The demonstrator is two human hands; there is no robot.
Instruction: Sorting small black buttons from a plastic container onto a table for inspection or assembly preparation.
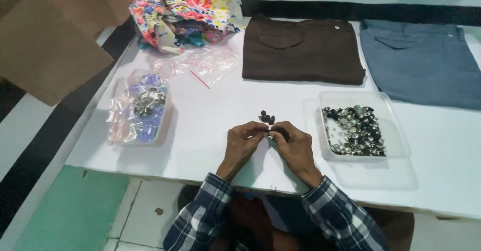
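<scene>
My left hand point(244, 143) and my right hand point(295, 145) meet over the white table point(210, 130), fingertips pinched together on a small metal button point(269, 132) held between them. Just beyond my fingers lies a little cluster of dark buttons point(266, 117) on the table. To the right of my right hand stands a clear plastic tray point(396, 140) with several silver and dark metal buttons in it.
A clear tub with bagged buttons point(143, 108) sits at the left. Empty clear plastic bags point(200, 65) and a floral fabric bundle point(185, 18) lie behind. Folded brown trousers point(300, 50) and grey-blue trousers point(421, 65) lie at the back. Brown cardboard point(45, 40) overhangs the left.
</scene>
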